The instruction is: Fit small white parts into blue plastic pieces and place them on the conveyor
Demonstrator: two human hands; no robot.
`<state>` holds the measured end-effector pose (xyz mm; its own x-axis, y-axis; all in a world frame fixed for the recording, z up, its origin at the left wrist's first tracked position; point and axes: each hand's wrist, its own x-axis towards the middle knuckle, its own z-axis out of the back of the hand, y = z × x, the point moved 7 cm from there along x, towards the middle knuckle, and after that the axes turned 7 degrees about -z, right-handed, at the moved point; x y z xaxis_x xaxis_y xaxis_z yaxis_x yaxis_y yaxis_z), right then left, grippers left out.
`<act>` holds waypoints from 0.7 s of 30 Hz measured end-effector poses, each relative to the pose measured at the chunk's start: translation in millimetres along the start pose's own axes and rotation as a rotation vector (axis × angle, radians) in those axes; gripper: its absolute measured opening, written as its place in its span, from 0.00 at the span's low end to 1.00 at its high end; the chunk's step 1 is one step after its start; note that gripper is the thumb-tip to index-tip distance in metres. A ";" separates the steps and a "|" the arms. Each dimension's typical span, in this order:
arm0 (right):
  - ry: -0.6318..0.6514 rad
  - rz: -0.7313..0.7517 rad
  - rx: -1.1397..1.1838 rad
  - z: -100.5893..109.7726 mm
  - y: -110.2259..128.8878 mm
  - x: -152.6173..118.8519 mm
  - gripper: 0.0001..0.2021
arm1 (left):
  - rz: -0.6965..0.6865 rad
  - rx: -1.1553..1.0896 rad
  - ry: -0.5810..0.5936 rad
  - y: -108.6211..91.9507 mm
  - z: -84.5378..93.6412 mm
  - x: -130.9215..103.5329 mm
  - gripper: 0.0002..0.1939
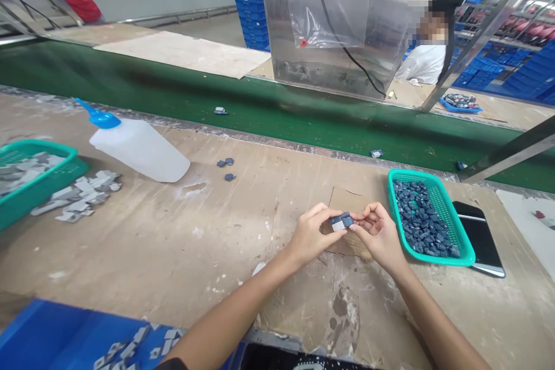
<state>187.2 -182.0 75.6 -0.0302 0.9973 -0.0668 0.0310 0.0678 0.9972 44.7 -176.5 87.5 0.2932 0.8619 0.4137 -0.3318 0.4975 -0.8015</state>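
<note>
At the far left, plenty looks left to handle: grey parts (87, 193) spill beside a teal basket (54, 189) holding more, and others lie in a blue tray (47, 329) nearer the worker. Further right, the left hand (313, 231) grips a grey-and-navy piece (340, 222) between thumb and fingers, while the right hand (377, 231) pinches its right end. The piece sits between both hands, just above the worktable, and seems partly or wholly put together (I can't tell which from here). Right of that, a green basket (442, 261) is well stocked with dark parts (427, 219), so I'd judge this batch far from finished; the two-toned piece (221, 110) on the belt may be a done one.

The worktable (243, 231) is brown, scuffed and flecked with white. On it, from the left, lie a squeeze bottle (143, 147) on its side, a few loose dark bits (229, 177), and a black device (481, 231) partly under the green basket. Beyond runs the green belt (173, 104); behind it stand stacked blue crates (249, 6), a metal cabinet (338, 69), then a co-worker in white (427, 63).
</note>
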 end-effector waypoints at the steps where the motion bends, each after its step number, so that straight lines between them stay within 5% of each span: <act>1: -0.008 0.010 -0.019 -0.5 -0.3 -1.7 0.17 | -0.016 -0.007 -0.014 -0.3 0.9 -0.5 0.12; 7: 0.007 0.000 0.074 3.6 2.4 -5.1 0.16 | -0.141 -0.023 -0.040 -8.3 0.8 -4.2 0.12; 14: 0.407 -0.425 0.374 -15.8 -12.8 -12.1 0.24 | -0.273 -0.033 -0.023 -19.5 -1.5 -9.4 0.16; 21: 0.516 -0.522 0.485 -24.8 -16.9 -24.6 0.33 | -0.252 -0.091 -0.033 -25.3 -3.5 -14.1 0.15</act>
<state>162.6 -208.4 61.2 -0.6035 0.7063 -0.3700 0.3042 0.6329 0.7119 52.2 -201.6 100.4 0.3267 0.7156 0.6174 -0.1697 0.6870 -0.7065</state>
